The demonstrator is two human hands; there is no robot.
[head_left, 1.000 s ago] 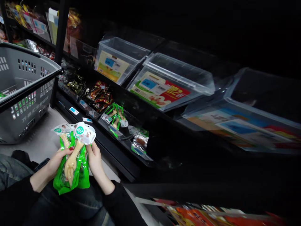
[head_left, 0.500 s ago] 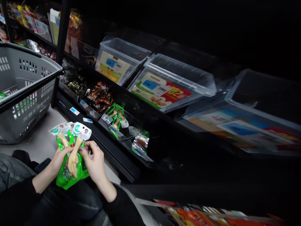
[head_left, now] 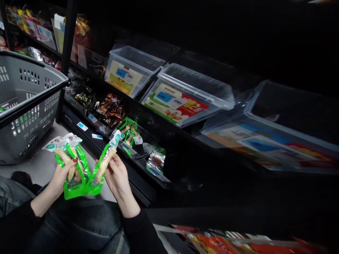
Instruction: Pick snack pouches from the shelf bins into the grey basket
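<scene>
My left hand (head_left: 58, 179) is closed on green-and-clear packs of chicken feet (head_left: 84, 164), thumb across the front and the other fingers behind. White header tabs stick up at their tops. Between the thumb and fingers of my right hand (head_left: 119, 176) is a single chicken foot pack (head_left: 105, 163), tilted to the right. Its lower end overlaps the packs in my left hand. Both hands are above my lap. Similar green packs (head_left: 130, 132) lie in a clear bin on the low shelf, just beyond my right hand.
A grey shopping basket (head_left: 34, 88) stands on the floor at left, with something green inside. Dark red snack packs (head_left: 109, 109) and a silver-green pack (head_left: 156, 160) sit on the low shelf. Clear plastic bins (head_left: 194, 83) with price labels line the shelf above. Orange packets (head_left: 225, 245) show at bottom right.
My right hand has swung one pack out to the right, away from the others. The packs in my left hand have shifted slightly left. The view has moved a little.
</scene>
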